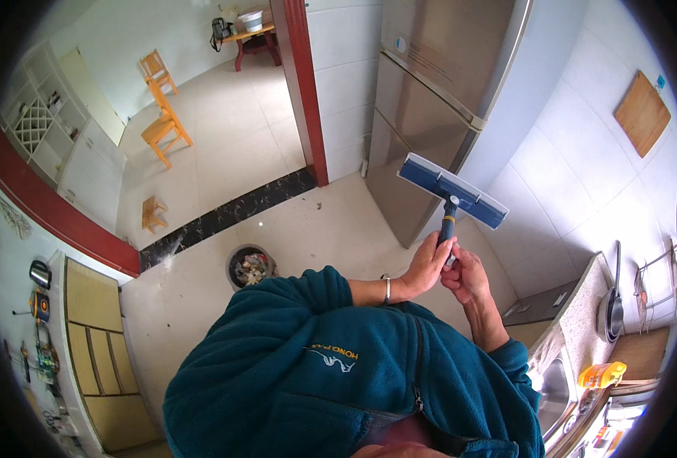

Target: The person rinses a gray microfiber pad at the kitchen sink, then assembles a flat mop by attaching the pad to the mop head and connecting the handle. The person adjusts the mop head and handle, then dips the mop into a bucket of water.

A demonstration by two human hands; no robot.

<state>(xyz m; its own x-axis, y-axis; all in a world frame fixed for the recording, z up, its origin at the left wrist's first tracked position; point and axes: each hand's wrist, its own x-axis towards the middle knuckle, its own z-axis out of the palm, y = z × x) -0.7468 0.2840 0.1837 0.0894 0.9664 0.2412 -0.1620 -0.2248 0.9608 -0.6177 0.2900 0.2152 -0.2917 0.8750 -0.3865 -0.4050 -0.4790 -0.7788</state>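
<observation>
The cleaning tool (452, 202) with a flat blue head (460, 191) is held up right of the middle of the frame. Its head has a long axis that slopes from upper left down to lower right, and a pale strip runs along its upper edge. The handle (447, 227) stands almost upright in the frame, at a wide angle to the head, so the tool points upward and away from the person. The left hand (425, 266), with a bracelet (387, 290) at its wrist, grasps the handle below a yellow ring. The right hand (466, 276) has its fingers bent at the lower end of the handle; how firmly they press, I cannot tell. The head overlaps the refrigerator (422, 114) in the view, but whether they touch is not clear. A bin (230, 267) with rubbish stands on the floor (338, 237), left of the hands, and a cutting board (642, 114) hangs at upper right.
</observation>
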